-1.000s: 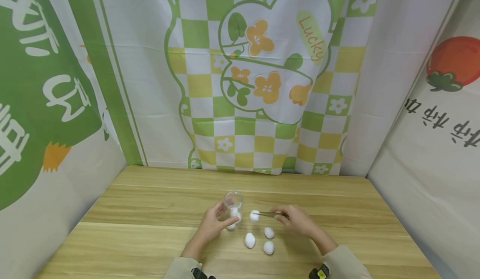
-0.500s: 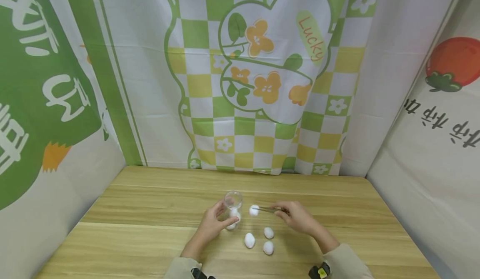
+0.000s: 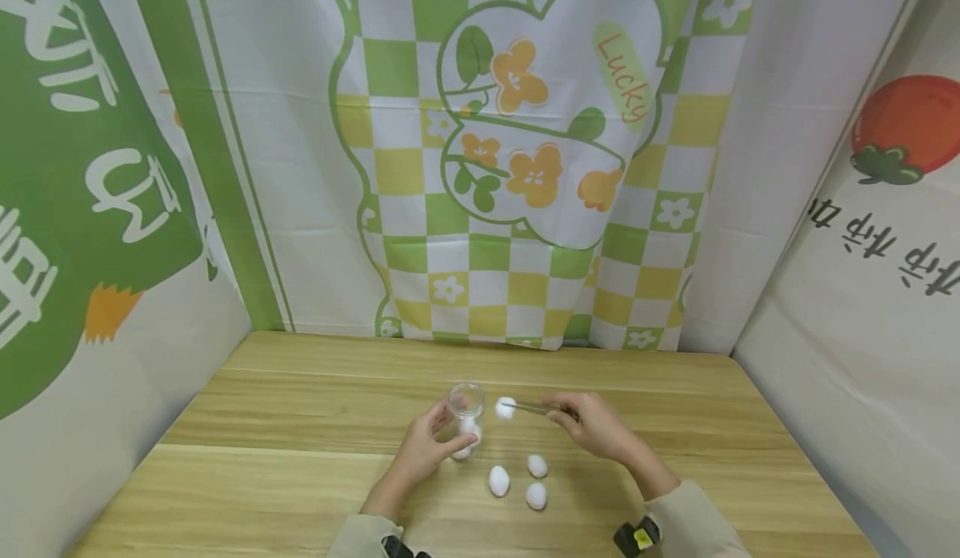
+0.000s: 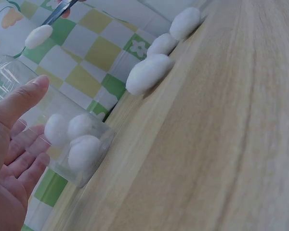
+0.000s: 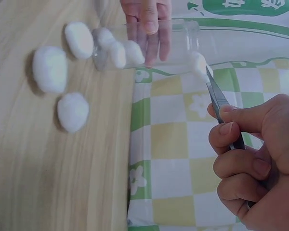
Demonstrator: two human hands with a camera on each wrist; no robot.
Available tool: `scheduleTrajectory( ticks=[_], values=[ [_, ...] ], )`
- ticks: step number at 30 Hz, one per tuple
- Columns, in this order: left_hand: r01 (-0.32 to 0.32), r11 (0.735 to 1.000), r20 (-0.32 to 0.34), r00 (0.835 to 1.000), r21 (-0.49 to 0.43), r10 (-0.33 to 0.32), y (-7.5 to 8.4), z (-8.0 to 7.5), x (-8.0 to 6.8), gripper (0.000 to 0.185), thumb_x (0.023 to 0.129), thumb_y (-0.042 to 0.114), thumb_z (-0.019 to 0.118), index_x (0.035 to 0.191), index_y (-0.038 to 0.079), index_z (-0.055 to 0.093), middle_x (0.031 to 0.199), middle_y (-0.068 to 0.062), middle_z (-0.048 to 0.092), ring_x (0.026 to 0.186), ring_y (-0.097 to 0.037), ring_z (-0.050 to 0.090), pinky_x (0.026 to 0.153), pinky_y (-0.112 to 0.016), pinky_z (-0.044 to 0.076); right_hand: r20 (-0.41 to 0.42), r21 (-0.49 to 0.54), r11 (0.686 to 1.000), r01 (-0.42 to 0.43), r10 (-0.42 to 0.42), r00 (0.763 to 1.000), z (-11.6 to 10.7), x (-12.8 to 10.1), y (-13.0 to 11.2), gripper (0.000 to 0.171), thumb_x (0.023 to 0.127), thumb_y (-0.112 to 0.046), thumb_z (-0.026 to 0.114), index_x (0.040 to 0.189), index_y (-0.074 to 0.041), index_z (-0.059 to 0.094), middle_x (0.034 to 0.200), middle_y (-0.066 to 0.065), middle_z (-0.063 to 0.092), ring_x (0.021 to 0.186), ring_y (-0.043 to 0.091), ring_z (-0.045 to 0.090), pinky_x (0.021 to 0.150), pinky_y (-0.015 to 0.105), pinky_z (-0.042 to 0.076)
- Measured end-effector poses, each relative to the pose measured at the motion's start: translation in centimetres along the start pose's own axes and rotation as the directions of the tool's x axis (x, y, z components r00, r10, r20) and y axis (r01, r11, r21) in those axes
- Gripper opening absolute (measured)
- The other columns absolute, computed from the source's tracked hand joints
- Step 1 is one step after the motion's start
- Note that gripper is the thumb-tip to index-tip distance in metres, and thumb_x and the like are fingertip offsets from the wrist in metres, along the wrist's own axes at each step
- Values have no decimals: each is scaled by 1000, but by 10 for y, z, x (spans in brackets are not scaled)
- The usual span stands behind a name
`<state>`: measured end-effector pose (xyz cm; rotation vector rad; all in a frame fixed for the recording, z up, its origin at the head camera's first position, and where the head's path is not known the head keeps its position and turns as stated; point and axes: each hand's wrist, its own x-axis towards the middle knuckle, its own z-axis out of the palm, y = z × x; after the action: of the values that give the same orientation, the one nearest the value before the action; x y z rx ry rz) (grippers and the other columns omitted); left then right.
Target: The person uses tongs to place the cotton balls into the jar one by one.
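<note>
My left hand (image 3: 422,450) holds an upright clear jar (image 4: 62,108) with thumb and fingers around its side; in the left wrist view the jar stands on the wood. Several white cotton balls (image 4: 84,153) lie at its bottom, partly behind my fingers in the head view. My right hand (image 5: 253,159) grips metal tweezers (image 5: 216,94), fingers curled round the shank. A cotton ball (image 3: 506,408) is pinched in the tweezer tips, raised just right of the jar's open mouth (image 3: 467,398).
Three loose cotton balls (image 3: 498,481) lie on the wooden table (image 3: 300,425), between my forearms and nearer to me than the jar. A checked curtain (image 3: 480,291) hangs along the table's back edge, with printed cloth walls at both sides.
My right hand has raised the tweezers and their cotton ball from beside the jar's lower part to about rim height. The left hand, jar and loose cotton balls stay in place.
</note>
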<state>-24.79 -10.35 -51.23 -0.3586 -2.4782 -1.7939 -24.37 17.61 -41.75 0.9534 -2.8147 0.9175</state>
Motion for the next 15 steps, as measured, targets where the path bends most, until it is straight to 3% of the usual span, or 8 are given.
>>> scheduleTrajectory(
  ticks=[15],
  values=[
    [5, 1000, 3, 1000, 4, -5, -1, 0, 1, 75, 80, 28, 78, 141, 1, 44, 141, -30, 48, 129, -49, 50, 110, -56, 43, -27, -30, 999, 10, -10, 1000, -7, 10, -14, 26, 97, -15, 56, 119, -6, 67, 59, -6, 43, 51, -4, 30, 47, 13, 28]
  ],
)
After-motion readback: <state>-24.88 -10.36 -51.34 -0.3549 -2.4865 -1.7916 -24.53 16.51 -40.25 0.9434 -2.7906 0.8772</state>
